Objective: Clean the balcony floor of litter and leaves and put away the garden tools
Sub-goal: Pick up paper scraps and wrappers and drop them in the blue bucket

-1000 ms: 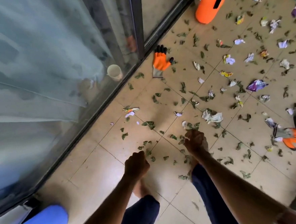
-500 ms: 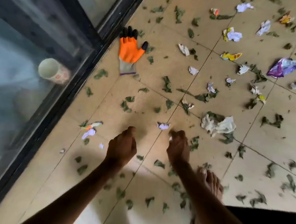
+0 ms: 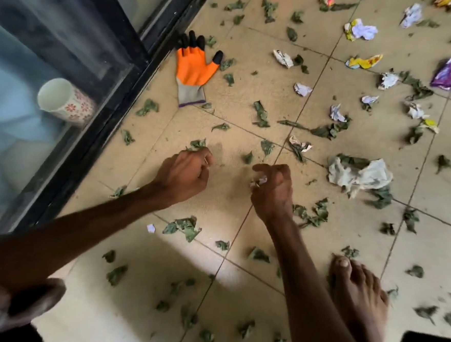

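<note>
Beige floor tiles [image 3: 225, 112] are strewn with dry green leaves [image 3: 183, 226] and crumpled paper scraps [image 3: 302, 88]. My left hand [image 3: 184, 175] hovers low over the floor with its fingers curled into a fist. A pale sliver shows at its fingertips, and a leaf [image 3: 197, 144] lies just beyond them. My right hand [image 3: 273, 190] is beside it, pinching a small white paper scrap [image 3: 258, 181]. An orange and black garden glove [image 3: 193, 66] lies flat by the door track, beyond both hands.
A black sliding glass door frame [image 3: 123, 98] runs along the left, with a patterned cup [image 3: 62, 100] behind the glass. A large crumpled white paper [image 3: 360, 174] and a purple wrapper [image 3: 450, 75] lie to the right. My bare foot [image 3: 358, 289] stands at the lower right.
The camera has dropped closer to the floor. The small white scrap that lay between my hands is now pinched in my right hand. My left hand stays curled.
</note>
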